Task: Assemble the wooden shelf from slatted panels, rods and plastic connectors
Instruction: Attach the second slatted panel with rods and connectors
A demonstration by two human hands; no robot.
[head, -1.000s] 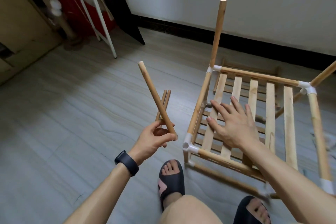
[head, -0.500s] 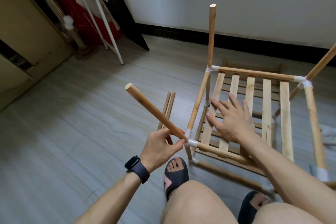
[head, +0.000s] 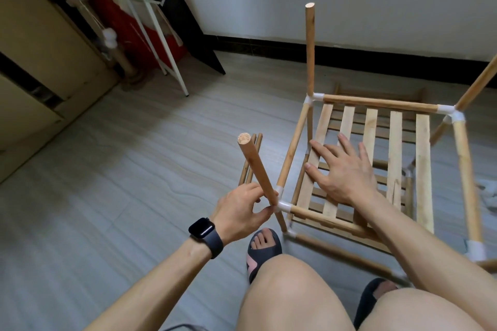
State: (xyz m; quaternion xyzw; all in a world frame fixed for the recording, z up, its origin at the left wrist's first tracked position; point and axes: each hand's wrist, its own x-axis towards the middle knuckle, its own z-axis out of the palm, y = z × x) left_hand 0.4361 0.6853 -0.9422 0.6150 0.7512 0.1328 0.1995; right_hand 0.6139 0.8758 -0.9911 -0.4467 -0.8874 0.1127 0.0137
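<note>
Held rod [head: 256,166]: the long axis is tilted. The lower end is at the front-left connector [head: 283,205] of the shelf frame. The upper cut end leans up and to the left, its round face turned toward the camera. Whether the lower end sits inside the socket cannot be told, because the fingers cover the joint.

Left hand [head: 239,209]: thumb and fingers are curled round the bottom of that rod, just beside the connector. A dark watch [head: 205,232] is on the wrist.

Right hand [head: 347,172]: palm down, with fingers straight and spread, pressing on the upper slatted panel [head: 395,142]. The slats run away from the person.

Frame: it stands on the grey floor [head: 121,183] in front of the knees, with a second slatted panel visible beneath the first. The back-left connector [head: 313,98] holds an upright rod [head: 309,48], close to vertical, and the horizontal frame rods. From the back-right connector [head: 454,115] a slanted rod [head: 478,83] points up and to the right.

Two spare rods [head: 251,161] lie side by side on the floor, left of the frame and behind the held rod, pointing away from the person.
</note>
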